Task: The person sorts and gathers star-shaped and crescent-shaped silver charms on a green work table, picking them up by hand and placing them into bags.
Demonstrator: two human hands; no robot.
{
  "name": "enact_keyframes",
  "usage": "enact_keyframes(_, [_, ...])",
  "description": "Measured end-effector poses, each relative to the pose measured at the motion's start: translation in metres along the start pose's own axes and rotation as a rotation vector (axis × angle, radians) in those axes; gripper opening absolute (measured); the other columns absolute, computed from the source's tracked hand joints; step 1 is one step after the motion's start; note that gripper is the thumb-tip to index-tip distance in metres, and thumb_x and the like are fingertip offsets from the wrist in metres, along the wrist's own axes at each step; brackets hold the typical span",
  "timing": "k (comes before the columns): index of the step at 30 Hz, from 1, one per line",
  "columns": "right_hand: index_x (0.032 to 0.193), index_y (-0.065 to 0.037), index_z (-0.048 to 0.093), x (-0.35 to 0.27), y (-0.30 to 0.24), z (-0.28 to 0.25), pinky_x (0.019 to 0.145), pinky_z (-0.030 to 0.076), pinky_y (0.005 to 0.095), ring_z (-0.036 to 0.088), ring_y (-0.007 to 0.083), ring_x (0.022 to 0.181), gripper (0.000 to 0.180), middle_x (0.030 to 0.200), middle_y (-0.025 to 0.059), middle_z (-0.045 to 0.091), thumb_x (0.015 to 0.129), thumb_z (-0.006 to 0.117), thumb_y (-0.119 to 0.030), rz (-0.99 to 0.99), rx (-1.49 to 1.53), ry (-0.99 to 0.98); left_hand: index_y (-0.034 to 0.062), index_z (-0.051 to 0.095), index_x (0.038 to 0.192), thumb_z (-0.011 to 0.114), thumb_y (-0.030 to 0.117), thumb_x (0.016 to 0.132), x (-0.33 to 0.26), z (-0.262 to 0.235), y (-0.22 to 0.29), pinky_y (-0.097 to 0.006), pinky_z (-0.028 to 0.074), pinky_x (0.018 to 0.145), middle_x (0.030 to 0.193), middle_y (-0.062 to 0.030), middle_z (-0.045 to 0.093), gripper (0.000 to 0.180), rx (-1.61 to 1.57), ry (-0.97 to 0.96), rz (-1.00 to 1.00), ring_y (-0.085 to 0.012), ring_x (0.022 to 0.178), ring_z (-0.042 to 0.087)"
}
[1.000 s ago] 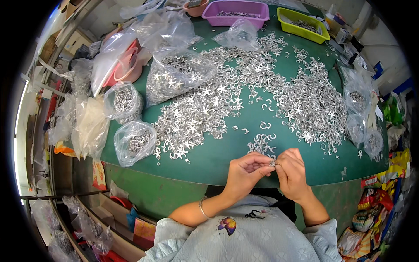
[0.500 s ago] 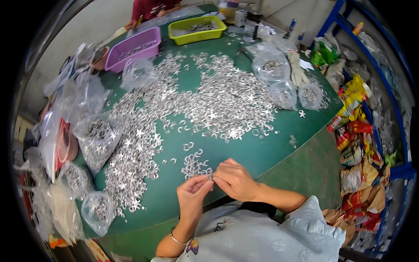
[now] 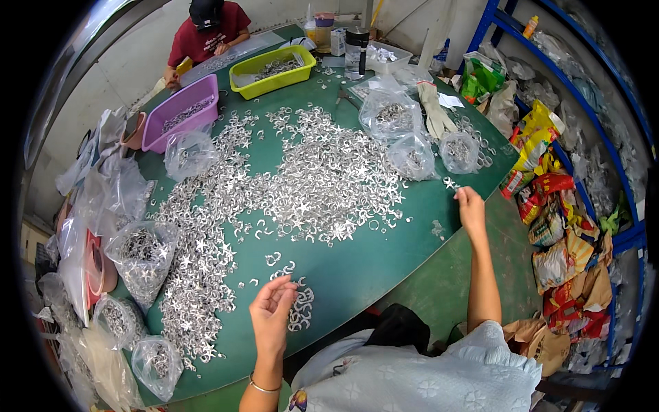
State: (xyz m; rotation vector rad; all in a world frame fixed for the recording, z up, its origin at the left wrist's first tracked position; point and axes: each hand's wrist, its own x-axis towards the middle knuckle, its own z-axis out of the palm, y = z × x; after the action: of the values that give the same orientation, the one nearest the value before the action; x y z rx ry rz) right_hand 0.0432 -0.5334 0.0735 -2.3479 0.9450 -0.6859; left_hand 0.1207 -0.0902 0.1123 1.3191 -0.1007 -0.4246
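My left hand (image 3: pixel 271 312) is raised over the near part of the green table (image 3: pixel 350 275), fingers curled and thumb close to the fingertips. Right beside it lies a small group of silver crescent-shaped metal pieces (image 3: pixel 301 312). Whatever the left fingers may pinch is too small to make out. Stretched out to the right, my right hand (image 3: pixel 470 207) is over the table's right edge with its fingers bent together. Just beyond its fingertips lies a silver star-shaped piece (image 3: pixel 449 182). I cannot see whether anything is between the right fingers.
A broad heap of silver pieces (image 3: pixel 329 182) covers the table's middle and left. Clear bags (image 3: pixel 143 254) of pieces line the left; more bags (image 3: pixel 391 113) lie back right. Purple (image 3: pixel 180 113) and yellow-green basins (image 3: pixel 273 71) stand far back. Opposite sits a person (image 3: pixel 209 34). Shelving (image 3: pixel 628 237) is right.
My hands, together near the small group before, are apart now. The right has reached out to the right, beside the star piece; the left has shifted left. The view has moved too.
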Motion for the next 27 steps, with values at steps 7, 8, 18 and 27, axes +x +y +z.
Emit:
enact_keyframes(7, [0.080, -0.008, 0.065, 0.050, 0.035, -0.004, 0.082, 0.038, 0.0473, 0.063, 0.0345, 0.085, 0.032, 0.079, 0.0139, 0.067, 0.092, 0.056, -0.036, 0.060, -0.350, -0.146, -0.0051, 0.060, 0.114, 0.058, -0.003, 0.091, 0.003, -0.008, 0.001, -0.023, 0.049, 0.082, 0.098, -0.0064, 0.065, 0.023, 0.076, 0.032, -0.007, -0.0110, 0.089, 0.061])
enact_keyframes(8, [0.080, -0.008, 0.065, 0.051, 0.036, -0.007, 0.081, 0.039, 0.0473, 0.063, 0.0349, 0.086, 0.032, 0.080, 0.0141, 0.068, 0.092, 0.056, -0.036, 0.073, -0.372, -0.154, -0.0051, 0.060, 0.114, 0.058, -0.003, 0.091, 0.002, -0.010, 0.001, -0.023, 0.048, 0.082, 0.098, -0.0064, 0.065, 0.023, 0.082, 0.037, 0.002, -0.0109, 0.089, 0.061])
enact_keyframes(18, [0.086, 0.001, 0.064, -0.053, -0.143, 0.027, 0.072, 0.046, 0.0384, 0.059, 0.0309, 0.079, 0.007, 0.083, 0.0149, 0.063, 0.085, 0.063, -0.005, -0.540, 0.249, -0.420, 0.0008, 0.052, 0.127, 0.059, 0.006, 0.089, 0.010, -0.022, -0.016, -0.050, 0.028, 0.111, 0.141, -0.0173, 0.046, 0.039, 1.046, 0.022, 0.340, -0.0371, 0.133, 0.039])
enact_keyframes(27, [0.106, 0.001, 0.063, -0.098, -0.209, 0.108, 0.081, 0.039, 0.0391, 0.050, 0.0269, 0.095, 0.026, 0.102, 0.0094, 0.057, 0.082, 0.064, -0.008, -0.957, -0.148, -0.494, 0.0013, 0.048, 0.131, 0.051, -0.001, 0.091, 0.019, -0.036, -0.020, -0.051, 0.025, 0.113, 0.142, -0.0179, 0.044, 0.040, 1.058, 0.036, 0.402, -0.0355, 0.135, 0.038])
